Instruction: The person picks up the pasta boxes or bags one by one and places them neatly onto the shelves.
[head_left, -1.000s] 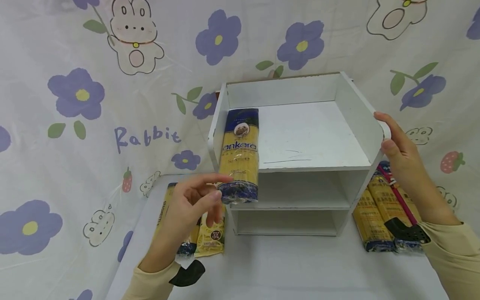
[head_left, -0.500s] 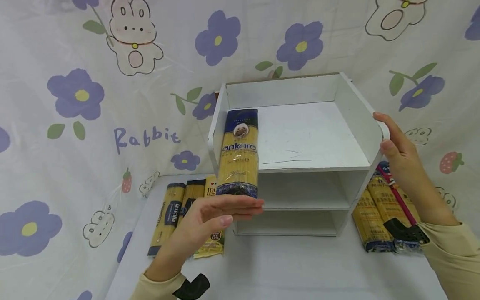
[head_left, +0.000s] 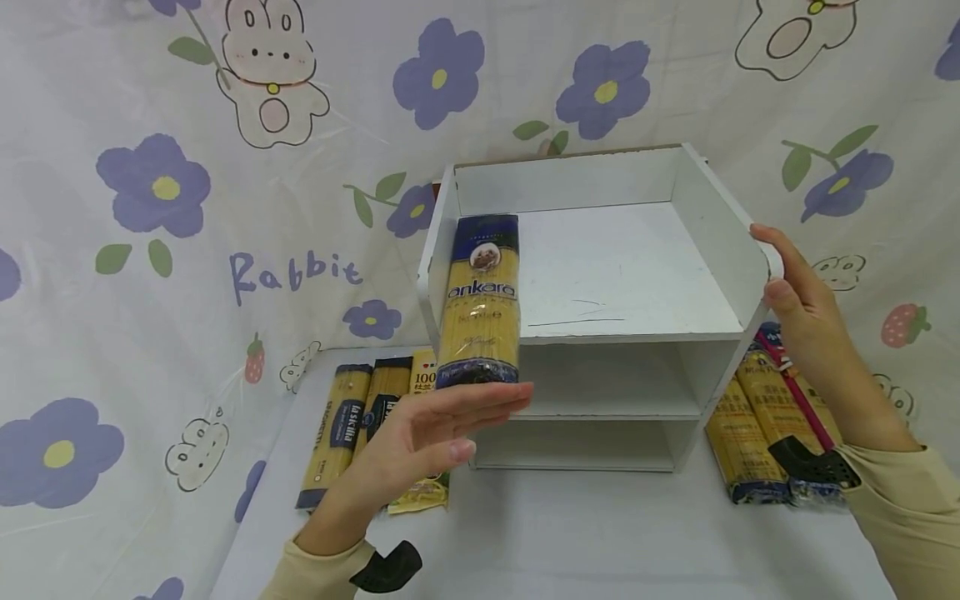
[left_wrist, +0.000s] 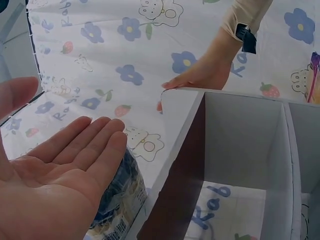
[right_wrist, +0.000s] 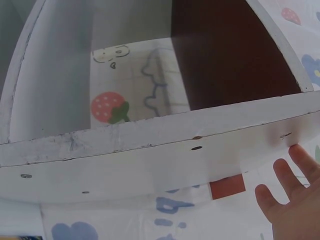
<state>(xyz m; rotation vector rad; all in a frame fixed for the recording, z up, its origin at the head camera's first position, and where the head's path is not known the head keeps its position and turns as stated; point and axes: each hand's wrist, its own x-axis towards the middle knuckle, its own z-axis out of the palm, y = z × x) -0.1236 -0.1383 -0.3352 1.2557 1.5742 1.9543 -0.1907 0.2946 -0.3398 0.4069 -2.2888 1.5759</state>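
A spaghetti pack [head_left: 480, 325] with blue ends and an "ankara" label lies along the left side of the white shelf unit's [head_left: 607, 267] top tier, its near end jutting past the front edge. My left hand [head_left: 427, 442] holds its fingers straight and together, pressed flat against that near end. In the left wrist view, the palm [left_wrist: 60, 185] faces up beside the crinkled wrapper [left_wrist: 125, 200]. My right hand [head_left: 806, 312] touches the upper front corner of the unit's right side panel. Spread, nearly straight fingers [right_wrist: 289, 180] reach its outer face in the right wrist view.
Left of the unit, "la sicilia" spaghetti packs [head_left: 341, 437] and a yellow pack [head_left: 420, 496] lie on the white table [head_left: 570, 533]. More yellow pasta packs [head_left: 750, 442] lie at the right, with a pink strip [head_left: 806, 408] across them. A printed curtain [head_left: 300, 200] hangs behind.
My left hand has gone from fingertips at the pack's near left corner to flat fingers across its end. The pack has slid slightly back. My right hand has stayed put.
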